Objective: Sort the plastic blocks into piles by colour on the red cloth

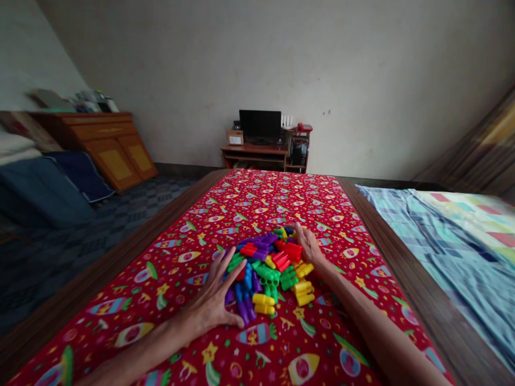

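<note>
A heap of bright plastic toy building pieces (267,273), in green, red, blue, purple and yellow, lies on a red patterned cloth (257,359). Along the heap's left side is my left hand (217,295), its fingers spread against the green, blue and purple pieces. My right hand (308,244) rests at the far right edge of the pile, fingers stretched forward beside red and yellow pieces. Two yellow pieces (303,292) sit at the near right, and another yellow piece (264,304) lies at the front. The palms hide parts of the heap.
The cloth covers a long table with brown wooden edges (374,225). A desk (255,151) with a monitor (260,124) stands against the far wall. To the left is a wooden cabinet (116,153); to the right, a bed with a blue sheet (426,241).
</note>
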